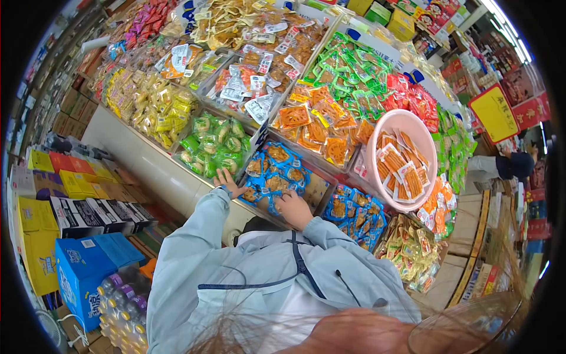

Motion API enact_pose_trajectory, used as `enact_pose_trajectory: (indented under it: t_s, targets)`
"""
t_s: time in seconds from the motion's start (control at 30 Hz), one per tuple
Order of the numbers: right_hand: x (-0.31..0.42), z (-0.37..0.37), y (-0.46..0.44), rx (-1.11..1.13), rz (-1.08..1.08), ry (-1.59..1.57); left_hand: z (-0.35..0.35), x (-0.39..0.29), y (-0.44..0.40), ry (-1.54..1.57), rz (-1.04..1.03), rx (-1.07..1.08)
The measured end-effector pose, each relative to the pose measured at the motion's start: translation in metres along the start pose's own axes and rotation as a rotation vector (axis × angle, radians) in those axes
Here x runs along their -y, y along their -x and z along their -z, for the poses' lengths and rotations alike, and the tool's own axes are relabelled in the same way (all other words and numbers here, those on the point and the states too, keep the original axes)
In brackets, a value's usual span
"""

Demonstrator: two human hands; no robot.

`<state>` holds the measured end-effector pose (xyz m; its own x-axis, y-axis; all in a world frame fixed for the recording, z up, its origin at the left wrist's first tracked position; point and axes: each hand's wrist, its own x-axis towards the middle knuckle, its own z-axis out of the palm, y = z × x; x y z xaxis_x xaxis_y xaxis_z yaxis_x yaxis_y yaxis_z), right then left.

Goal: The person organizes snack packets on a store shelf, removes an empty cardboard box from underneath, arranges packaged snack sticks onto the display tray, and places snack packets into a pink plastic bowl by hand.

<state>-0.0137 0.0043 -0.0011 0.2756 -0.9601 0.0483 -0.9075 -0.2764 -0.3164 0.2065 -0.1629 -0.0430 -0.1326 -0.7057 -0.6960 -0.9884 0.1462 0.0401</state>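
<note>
My left hand (229, 185) has its fingers spread at the front rim between two bins, touching the green packs (213, 144) and the nearest blue packets. Small blue-and-clear snack packets (277, 168), with brown food showing through, fill the left part of the middle bin. My right hand (293, 209) lies on these packets near the front, with its fingers somewhat apart and bent over them. Its fingertips touch the packets, and none is lifted. To its right, part of the bin's brown floor (318, 192) shows.
More blue packets (354, 215) fill the neighbouring bin. A pink tub (402, 200) of snack sticks stands on the display to the right. Orange packs (321, 121) lie behind the middle bin. At the lower left are a blue carton (88, 277) and wrapped bottles (124, 312).
</note>
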Motion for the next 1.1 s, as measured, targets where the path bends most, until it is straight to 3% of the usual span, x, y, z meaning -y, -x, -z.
enact_pose_trajectory:
  t_s: [0.13,0.23,0.37,0.4,0.5,0.83,1.1]
  targets:
    - [-0.002,0.033,0.025,0.093,-0.263,-0.227,-0.005,0.001,-0.004,-0.024,0.004,-0.027]
    - [-0.007,0.06,0.054,-0.267,-0.494,-0.314,-0.007,0.0,-0.004,0.019,0.028,-0.053]
    - [-0.046,0.065,0.107,-0.424,-0.817,-0.079,-0.008,0.001,-0.003,0.061,0.024,-0.088]
    - [-0.05,0.071,0.119,-0.334,-0.933,-0.035,-0.01,0.001,-0.005,0.064,0.027,-0.091]
    - [-0.055,0.06,0.144,-0.184,-0.985,0.306,-0.018,0.006,-0.014,0.065,0.029,-0.123]
    - [-0.064,0.057,0.129,-0.11,-1.157,0.209,-0.015,0.003,-0.007,0.108,0.021,-0.119]
    - [-0.082,0.042,0.144,-0.253,-1.201,0.269,-0.012,0.001,-0.002,0.123,0.036,-0.091]
